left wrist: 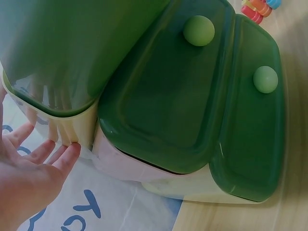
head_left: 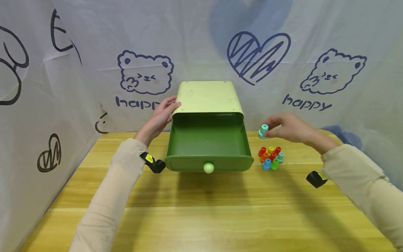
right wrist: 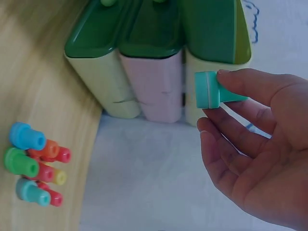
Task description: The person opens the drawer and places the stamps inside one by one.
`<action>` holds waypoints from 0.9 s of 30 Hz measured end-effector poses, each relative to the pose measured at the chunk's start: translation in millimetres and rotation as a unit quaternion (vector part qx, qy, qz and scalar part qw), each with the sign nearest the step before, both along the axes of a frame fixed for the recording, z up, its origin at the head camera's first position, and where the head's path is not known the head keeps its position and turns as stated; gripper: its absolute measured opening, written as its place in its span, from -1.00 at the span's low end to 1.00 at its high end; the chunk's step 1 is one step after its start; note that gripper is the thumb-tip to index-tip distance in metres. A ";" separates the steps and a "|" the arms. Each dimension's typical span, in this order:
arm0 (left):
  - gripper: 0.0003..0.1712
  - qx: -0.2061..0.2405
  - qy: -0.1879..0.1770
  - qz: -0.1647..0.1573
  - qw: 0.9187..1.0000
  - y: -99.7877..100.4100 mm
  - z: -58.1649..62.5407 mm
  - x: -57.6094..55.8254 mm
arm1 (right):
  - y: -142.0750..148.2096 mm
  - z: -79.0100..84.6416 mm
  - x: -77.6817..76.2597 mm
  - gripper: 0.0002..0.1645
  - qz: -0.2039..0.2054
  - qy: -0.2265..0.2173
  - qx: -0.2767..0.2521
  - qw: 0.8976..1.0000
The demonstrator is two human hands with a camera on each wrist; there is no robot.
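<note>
A drawer unit (head_left: 207, 96) of three stacked tiers has its green top drawer (head_left: 204, 162) pulled out, and the inside shows bare. My left hand (head_left: 162, 115) rests against the unit's upper left side, thumb near the top edge. In the left wrist view its fingers (left wrist: 53, 149) lie fairly straight along the cream wall. Right of the unit, raised over the table, my right hand (head_left: 288, 129) pinches a small teal toy stamp (head_left: 263, 131) between thumb and fingers. The right wrist view shows this stamp (right wrist: 208, 90) lying sideways, with a thin white ring round its wide end.
Several more toy stamps (head_left: 270, 157) in red, yellow, orange, blue, green and teal stand clustered on the wooden table (head_left: 201, 217), right of the drawer. Two lower green drawers (left wrist: 163, 96) are closed. A white cloth (head_left: 195, 45) with drawings hangs close behind the unit.
</note>
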State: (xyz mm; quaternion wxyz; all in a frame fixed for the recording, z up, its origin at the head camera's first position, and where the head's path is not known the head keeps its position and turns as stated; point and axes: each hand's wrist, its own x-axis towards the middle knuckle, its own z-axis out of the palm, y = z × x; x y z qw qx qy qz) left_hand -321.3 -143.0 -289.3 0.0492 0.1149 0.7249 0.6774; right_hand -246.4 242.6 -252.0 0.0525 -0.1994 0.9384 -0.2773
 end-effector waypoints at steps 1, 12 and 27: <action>-0.28 0.002 0.000 0.001 1.000 -0.1 0.2 -0.1 | -3.1 3.9 0.8 -0.73 0.003 0.003 0.004 1.000; -0.28 -0.003 0.001 0.003 1.000 -0.5 -0.6 -2.0 | -25.5 35.8 -1.7 -0.76 0.020 0.007 0.021 1.000; -0.30 -0.009 0.002 0.006 1.000 -1.6 0.5 -0.4 | -82.1 75.4 -25.5 -0.78 0.078 -0.014 0.020 0.997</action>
